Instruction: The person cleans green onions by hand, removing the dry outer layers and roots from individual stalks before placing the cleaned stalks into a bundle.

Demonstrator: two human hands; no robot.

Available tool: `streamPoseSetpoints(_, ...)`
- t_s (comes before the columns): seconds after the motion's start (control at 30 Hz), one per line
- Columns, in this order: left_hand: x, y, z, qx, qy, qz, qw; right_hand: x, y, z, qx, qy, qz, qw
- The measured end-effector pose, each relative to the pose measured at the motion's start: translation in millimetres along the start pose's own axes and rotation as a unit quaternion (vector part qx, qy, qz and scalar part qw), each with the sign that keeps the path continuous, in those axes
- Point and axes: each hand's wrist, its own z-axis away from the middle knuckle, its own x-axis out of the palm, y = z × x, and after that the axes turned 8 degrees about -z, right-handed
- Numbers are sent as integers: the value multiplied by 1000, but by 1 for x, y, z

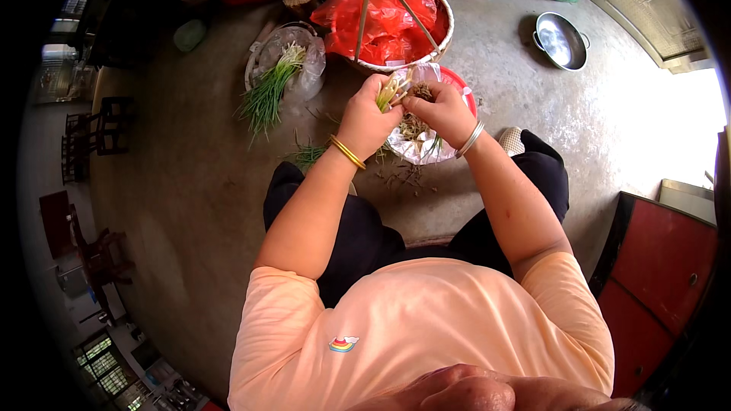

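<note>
Out in front of my knees, both hands meet over a red basin (469, 101) lined with a white plastic bag (429, 155). My left hand (368, 114) grips a small bunch of pale-stemmed chives (388, 94). Close against it, my right hand (448, 115) pinches a brown, root-like clump (421, 91) at the stem ends. Brown plant scraps (412, 127) lie in the lined basin below. To the left, a larger bunch of green chives (275, 88) with white stems rests on a basket holding a clear plastic bag (311, 71).
A wicker basket (448, 11) with red plastic bags (377, 25) stands beyond my hands. Loose green leaves (308, 154) and dark scraps (411, 177) litter the concrete floor. A metal pan (559, 43) sits at far right; a red cabinet (657, 262) is beside me.
</note>
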Motion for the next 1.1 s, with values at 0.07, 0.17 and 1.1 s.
streamPoseSetpoints(0.07, 1, -4, -1, 8, 2, -11, 1000, -1, 1, -1, 12, -5, 7, 1000)
streamPoseSetpoints(0.17, 0, -3, -1, -13, 3, 46, 999, -5, 0, -1, 46, -16, 29, 998)
streamPoseSetpoints(1.1, -22, 10, 3, -200, -98, 307, 925, -36, -29, -5, 35, 213, -145, 966)
